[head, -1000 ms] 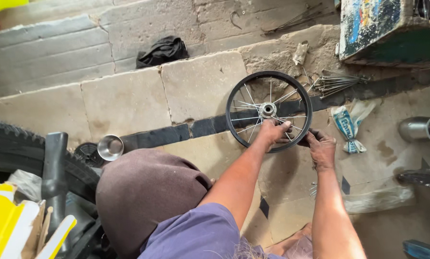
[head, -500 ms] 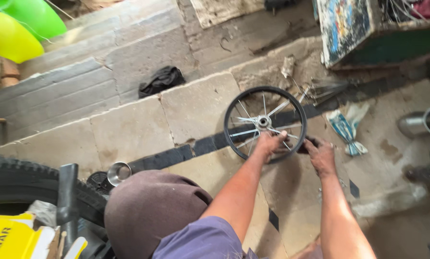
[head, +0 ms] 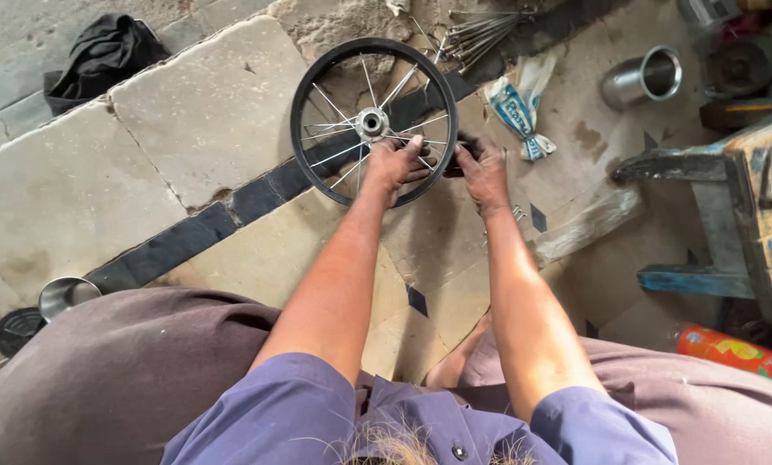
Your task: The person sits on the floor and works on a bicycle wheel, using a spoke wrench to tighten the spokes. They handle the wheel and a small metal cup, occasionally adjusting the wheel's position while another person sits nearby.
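- Against the view of a moment ago, the small spoked wheel [head: 373, 120] now sits nearer and higher in my sight; I have leaned in over it, and it still lies flat on the stone floor [head: 188, 138], across the dark inlaid strip.
- My left hand [head: 396, 162] has stayed on the spokes just below the hub [head: 371, 123], fingers spread and pressing down, not closed round anything I can make out.
- My right hand [head: 482, 168] remains at the wheel's right rim, fingers curled on something dark; whether it is a tool or the rim itself I cannot tell.
- That both hands kept their places suggests to me the work is still on this same stretch of spokes.
- Right of the wheel lie a bundle of loose spokes [head: 481, 30], a knotted bag [head: 515, 108] and a steel cup [head: 644, 77]; the wooden bench [head: 748, 198] is cut off at the edge.
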